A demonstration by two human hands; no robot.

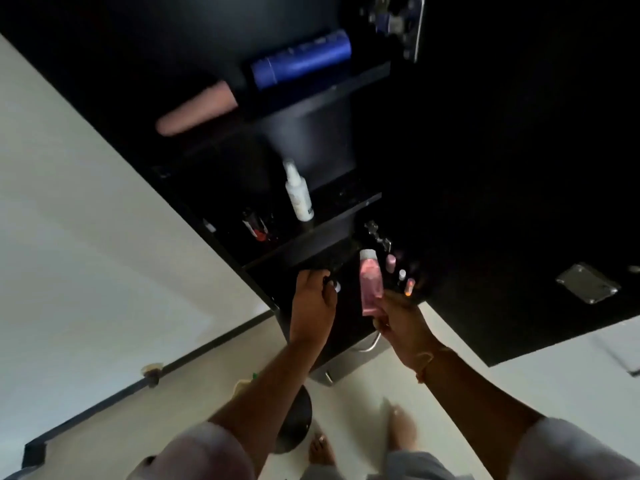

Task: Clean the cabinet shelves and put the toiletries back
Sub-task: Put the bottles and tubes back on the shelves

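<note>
The black wall cabinet (pixel 311 244) stands open in the head view. My right hand (pixel 398 320) grips the base of a pink bottle (pixel 371 285) with a white cap, held upright at the cabinet's lowest opening. My left hand (pixel 313 296) curls round a small dark item with a white tip at the same opening; what it is I cannot tell. A white spray bottle (pixel 298 192) stands on the middle shelf beside a small dark and red item (pixel 256 226). A blue bottle (pixel 301 60) and a peach tube (pixel 197 109) lie on the top shelf.
The open black door (pixel 519 202) hangs to the right, mirroring small bottles (pixel 398 271); it carries a metal plate (pixel 587 284). A metal bar (pixel 367 344) sits under the cabinet. White walls surround it. Below are a round black object (pixel 294 420) and my bare feet.
</note>
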